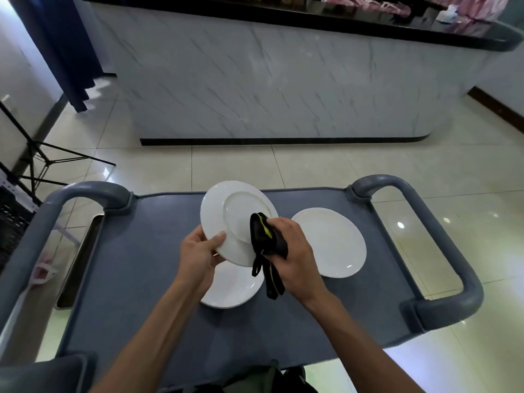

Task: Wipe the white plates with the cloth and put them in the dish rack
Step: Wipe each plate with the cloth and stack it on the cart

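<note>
My left hand [200, 252] grips the near rim of a white plate [229, 214], thumb on top, holding it tilted above the cart. My right hand [292, 253] grips a black cloth with a yellow stripe [266, 242] and presses it against the lower right of that plate; the cloth's loose ends hang down. A second white plate [234, 285] lies flat on the cart under my hands, partly hidden. A third white plate [331, 241] lies flat to the right. No dish rack is in view.
The plates rest on a grey-blue cart top [141, 273] with thick grey handles at the left [85, 194] and right [448, 279]. A marble-faced counter [269, 89] stands ahead across the tiled floor. A black stand [37, 160] and crate are at the left.
</note>
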{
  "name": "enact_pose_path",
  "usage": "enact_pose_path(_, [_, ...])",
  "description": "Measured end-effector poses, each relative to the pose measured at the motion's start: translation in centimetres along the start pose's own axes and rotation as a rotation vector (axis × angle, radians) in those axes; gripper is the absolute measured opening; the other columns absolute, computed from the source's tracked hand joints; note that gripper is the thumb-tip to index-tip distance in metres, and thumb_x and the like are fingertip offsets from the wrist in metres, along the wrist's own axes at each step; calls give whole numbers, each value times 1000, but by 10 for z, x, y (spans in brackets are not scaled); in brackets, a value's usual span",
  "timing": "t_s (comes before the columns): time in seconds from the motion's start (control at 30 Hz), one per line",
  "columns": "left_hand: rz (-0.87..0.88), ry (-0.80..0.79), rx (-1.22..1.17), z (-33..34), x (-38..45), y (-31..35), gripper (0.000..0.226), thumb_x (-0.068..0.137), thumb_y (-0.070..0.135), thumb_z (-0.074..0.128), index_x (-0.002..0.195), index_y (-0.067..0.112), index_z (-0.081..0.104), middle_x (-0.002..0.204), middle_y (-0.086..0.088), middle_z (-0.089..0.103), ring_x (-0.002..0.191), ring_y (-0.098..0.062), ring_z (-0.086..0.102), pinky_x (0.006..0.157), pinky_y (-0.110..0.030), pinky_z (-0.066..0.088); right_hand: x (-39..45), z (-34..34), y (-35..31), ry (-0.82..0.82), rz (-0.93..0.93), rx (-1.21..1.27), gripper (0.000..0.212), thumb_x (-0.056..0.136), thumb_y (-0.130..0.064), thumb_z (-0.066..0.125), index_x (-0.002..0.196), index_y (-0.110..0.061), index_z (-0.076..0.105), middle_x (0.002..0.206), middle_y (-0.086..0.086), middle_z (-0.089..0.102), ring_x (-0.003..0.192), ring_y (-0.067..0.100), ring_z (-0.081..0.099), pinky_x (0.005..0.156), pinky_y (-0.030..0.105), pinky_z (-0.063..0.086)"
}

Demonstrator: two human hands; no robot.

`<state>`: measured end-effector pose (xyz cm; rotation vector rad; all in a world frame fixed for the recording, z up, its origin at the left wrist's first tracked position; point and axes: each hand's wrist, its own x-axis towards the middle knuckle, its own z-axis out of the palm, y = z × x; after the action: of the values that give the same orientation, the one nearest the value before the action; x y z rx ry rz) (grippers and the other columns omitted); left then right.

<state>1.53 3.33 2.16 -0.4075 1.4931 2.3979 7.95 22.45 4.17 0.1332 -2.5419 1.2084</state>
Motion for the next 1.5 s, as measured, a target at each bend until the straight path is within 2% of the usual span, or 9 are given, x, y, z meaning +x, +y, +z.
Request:
enact_pose_path(0.2, [38, -13, 80, 5, -3, -3, 19, 95, 0, 58, 105, 10, 70, 95, -6, 76, 83, -23, 69, 64, -37, 59, 9, 10, -3, 38, 26, -46, 53, 79, 8, 66, 128, -12, 62, 135, -1, 52, 127, 15, 50, 106, 29, 43])
enact_pose_path(0.37, [35, -16, 74, 5, -1, -1, 17, 95, 0, 59, 107, 4, 70, 94, -9, 75, 79, -23, 69, 60, -33, 58, 3, 22, -8, 18, 35, -90, 53, 82, 7, 64, 132, -10, 61, 138, 1, 55, 128, 18, 50, 109, 35, 42])
enact_pose_path(0.53, [38, -26, 98, 0, 0, -1, 18, 95, 2, 60, 109, 3, 70, 94, -13, 76, 78, -24, 70, 60, -35, 58, -12, 29, -6, -54, -63, -181, 56, 82, 8, 57, 136, -7, 58, 144, 7, 51, 133, 23, 46, 112, 40, 39])
enact_pose_path(0.67, [55, -80, 171, 0, 1, -2, 18, 94, 3, 63, 109, 6, 72, 99, -18, 76, 81, -28, 70, 66, -40, 59, -11, 29, -7, 18, -110, -195, 46, 86, 8, 55, 129, -5, 63, 138, 9, 56, 128, 25, 52, 105, 45, 44])
enact_pose_path(0.8, [61, -161, 230, 3, -1, -5, 19, 93, 6, 65, 108, 12, 74, 100, -16, 76, 84, -28, 72, 69, -42, 58, 6, 25, -16, 89, -136, -180, 45, 85, 7, 52, 129, -3, 63, 138, 10, 56, 129, 25, 51, 107, 45, 43])
enact_pose_path(1.0, [93, -216, 256, 7, 1, -1, 17, 92, 6, 66, 106, 11, 75, 100, -17, 76, 82, -28, 72, 66, -40, 57, 38, 18, -25, -30, -186, -224, 47, 83, 7, 56, 129, -2, 62, 138, 12, 57, 128, 28, 52, 107, 49, 42])
enact_pose_path(1.13, [130, -196, 249, 3, 5, 9, 19, 88, 2, 68, 104, 9, 76, 98, -16, 76, 81, -27, 71, 64, -39, 58, 52, 19, -26, 1, -181, -259, 46, 86, 4, 56, 131, -6, 62, 140, 9, 56, 129, 24, 48, 108, 48, 41])
enact_pose_path(1.37, [179, -186, 171, -6, 5, 19, 21, 85, 4, 68, 97, 17, 80, 95, -14, 77, 76, -22, 70, 56, -35, 57, 75, 16, -28, 10, -131, -295, 48, 87, 3, 52, 133, -9, 60, 143, 5, 53, 128, 28, 48, 106, 47, 41])
enact_pose_path(1.5, [199, -157, 111, -11, 5, 23, 19, 85, 3, 67, 97, 12, 79, 91, -13, 76, 73, -22, 69, 55, -31, 55, 88, 10, -23, 18, -44, -288, 46, 91, 2, 50, 135, -12, 59, 142, 4, 52, 127, 26, 46, 110, 39, 37])
